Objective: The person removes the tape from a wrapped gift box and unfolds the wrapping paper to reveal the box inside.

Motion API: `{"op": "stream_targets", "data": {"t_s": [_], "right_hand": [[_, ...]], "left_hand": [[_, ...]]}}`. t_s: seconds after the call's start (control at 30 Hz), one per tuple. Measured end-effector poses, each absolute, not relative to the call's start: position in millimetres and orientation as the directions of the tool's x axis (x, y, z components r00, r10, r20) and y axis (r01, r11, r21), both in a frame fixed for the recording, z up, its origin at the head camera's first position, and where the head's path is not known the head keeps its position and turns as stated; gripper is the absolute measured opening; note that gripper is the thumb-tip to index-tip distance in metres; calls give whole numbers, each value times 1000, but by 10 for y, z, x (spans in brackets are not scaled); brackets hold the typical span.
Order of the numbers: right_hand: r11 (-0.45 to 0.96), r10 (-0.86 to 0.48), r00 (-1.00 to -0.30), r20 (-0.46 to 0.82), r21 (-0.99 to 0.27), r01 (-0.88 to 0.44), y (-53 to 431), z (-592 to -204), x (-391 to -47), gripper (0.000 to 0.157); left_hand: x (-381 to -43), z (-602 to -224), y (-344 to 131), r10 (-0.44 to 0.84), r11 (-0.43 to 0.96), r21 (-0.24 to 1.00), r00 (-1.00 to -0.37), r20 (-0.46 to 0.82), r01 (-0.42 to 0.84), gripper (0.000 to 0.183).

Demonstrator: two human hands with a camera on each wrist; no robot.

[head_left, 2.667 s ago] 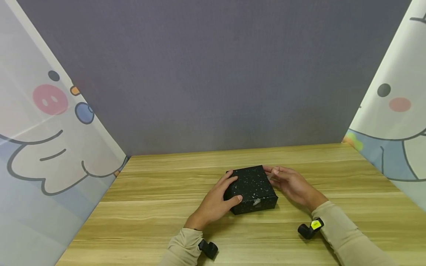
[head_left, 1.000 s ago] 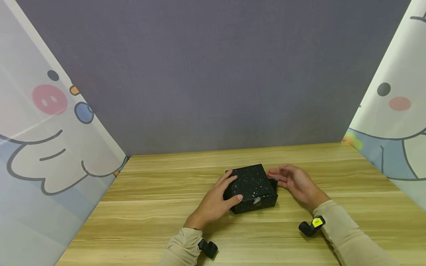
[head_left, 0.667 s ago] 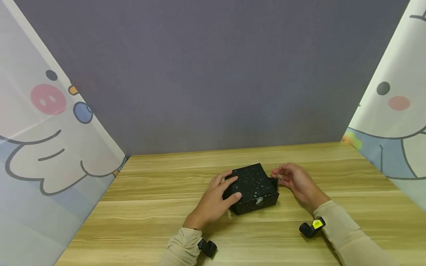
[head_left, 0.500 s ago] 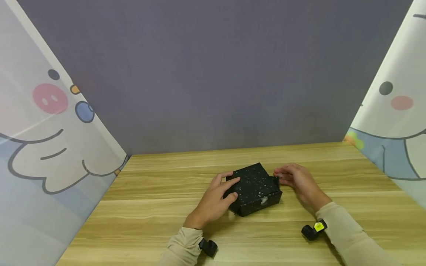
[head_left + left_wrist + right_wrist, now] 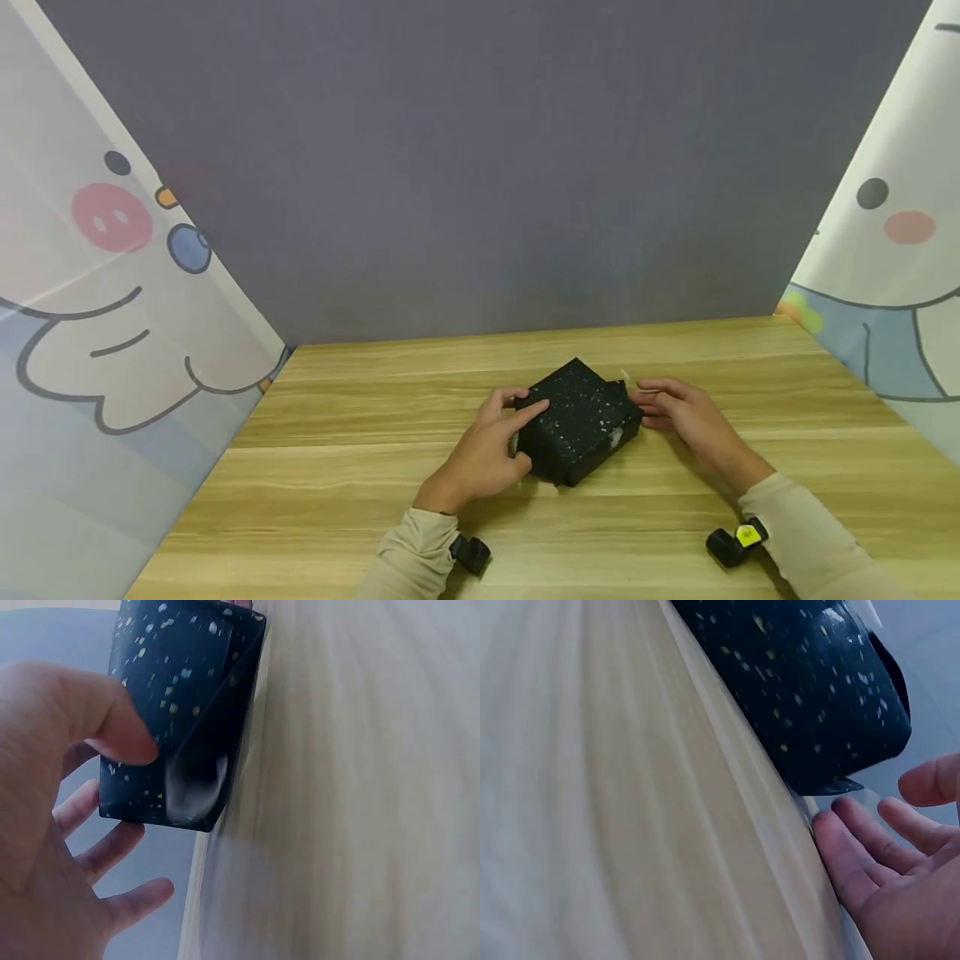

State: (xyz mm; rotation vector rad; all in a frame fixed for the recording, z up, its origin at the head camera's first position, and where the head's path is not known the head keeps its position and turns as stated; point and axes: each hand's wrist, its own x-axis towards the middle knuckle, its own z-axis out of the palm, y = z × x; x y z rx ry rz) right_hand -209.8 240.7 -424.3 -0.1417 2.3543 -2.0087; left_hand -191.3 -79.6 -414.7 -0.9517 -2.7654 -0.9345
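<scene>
A black box with pale speckles (image 5: pixel 573 412) sits on the table, turned at an angle in the head view. My left hand (image 5: pixel 483 454) grips its left side, index finger on top; the left wrist view shows the thumb (image 5: pixel 124 735) bent against a speckled face. My right hand (image 5: pixel 690 421) is at the box's right corner, by a folded flap. In the right wrist view its fingers are loosely bent just off the flap (image 5: pixel 832 787). A whitish patch (image 5: pixel 617 437) marks the near right face. The box's underside is hidden.
The wood-grain table (image 5: pixel 360 433) ends at a grey panel (image 5: pixel 480 183) behind. Cartoon-printed sheets (image 5: pixel 112 333) flank it on both sides. A small pale strip (image 5: pixel 625 377) shows beside the box's far right corner. Both sleeved wrists carry small black cameras (image 5: pixel 471 554).
Over the last second the box has turned counterclockwise, its near corner swinging right. The left hand stays around its side. The right hand was at the box, drew back slightly, and has shifted right.
</scene>
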Motion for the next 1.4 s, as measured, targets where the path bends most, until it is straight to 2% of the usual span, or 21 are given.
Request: {"op": "stream_targets", "data": {"t_s": [0.2,0.37,0.6,0.9,1.4], "right_hand": [[141,-96,-995,9,-990,-23,2392,-4226,-2112,39],[184,-100,-995,13,-982,-32,2362,-4214,-2092,37],[273,-131,-991,22,-960,-57,2352,-4208,-2082,45],[262,-185,-980,74,-957,-122,2326,-4243,-2073,51],[318,-166,-976,140,-930,-187,2308,-4253,-2057,48]], "left_hand": [[-1913,-4155,-765,538,634,475,-790,296,610,74],[-1906,-4163,-731,543,628,447,-771,333,636,69],[-1885,-4174,-703,543,643,388,-751,376,660,69],[-1811,-4136,-619,558,706,251,-739,377,662,64],[-1678,-4099,-401,537,809,61,-777,329,585,88]]}}
